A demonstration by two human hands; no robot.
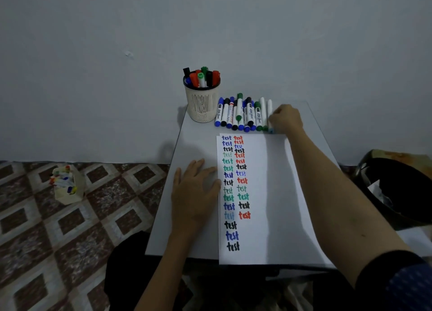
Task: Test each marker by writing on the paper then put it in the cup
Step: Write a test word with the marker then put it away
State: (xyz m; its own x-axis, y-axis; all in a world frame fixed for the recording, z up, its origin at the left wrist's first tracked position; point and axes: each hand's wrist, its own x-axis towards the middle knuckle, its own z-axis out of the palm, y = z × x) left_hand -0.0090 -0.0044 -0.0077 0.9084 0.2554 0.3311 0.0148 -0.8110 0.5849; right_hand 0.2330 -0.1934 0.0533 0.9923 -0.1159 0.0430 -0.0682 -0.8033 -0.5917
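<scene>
A white sheet of paper (268,193) lies on the small grey table (198,137), with two columns of the word "test" in several colours along its left side. My left hand (195,191) rests flat on the paper's left edge, fingers spread. A row of several markers (243,114) lies at the table's far edge. My right hand (286,120) has its fingers curled on the rightmost white marker with a light blue cap (270,110). A cream slotted cup (202,103) left of the row holds several markers upright.
On the patterned floor to the left stands a small box (67,186) with more markers. A black bin with a bag (397,189) sits to the right of the table. A plain wall rises right behind the table.
</scene>
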